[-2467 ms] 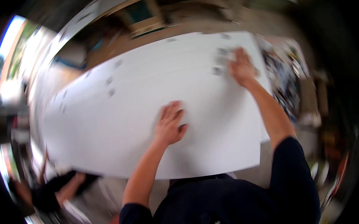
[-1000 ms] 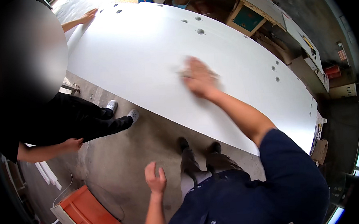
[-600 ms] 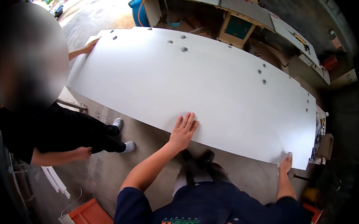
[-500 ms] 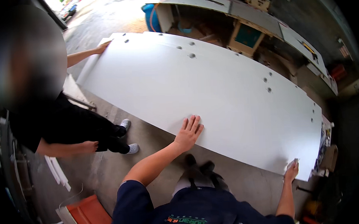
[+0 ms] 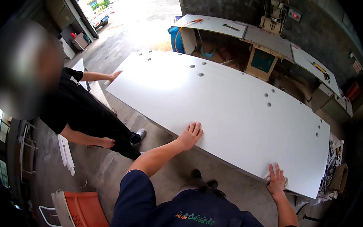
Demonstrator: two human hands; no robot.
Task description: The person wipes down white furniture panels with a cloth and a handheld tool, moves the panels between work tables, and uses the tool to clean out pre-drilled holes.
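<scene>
A long white panel (image 5: 230,111) with several round dark holes stretches across the view in front of me. My left hand (image 5: 189,137) lies flat on its near edge, fingers stretched out and holding nothing. Further right, my right hand (image 5: 277,179) presses a crumpled pale cloth (image 5: 285,181) against the panel near its right end. The cloth is mostly hidden beneath that palm, while the fingers extend over the white surface. At the far left end, a co-worker's hand (image 5: 114,76) touches the panel's edge.
A co-worker in black (image 5: 91,114) stands to the left. Behind the panel runs a long workbench (image 5: 264,39) with a yellow-handled tool (image 5: 319,68) and an orange hose (image 5: 185,25). An orange crate (image 5: 86,213) stands at lower left; a cardboard box (image 5: 338,179) sits by the right end.
My right hand has shifted left along the near edge with the cloth, its fingers now extended. My left hand stays on the panel. The view has tilted, showing more of the doorway.
</scene>
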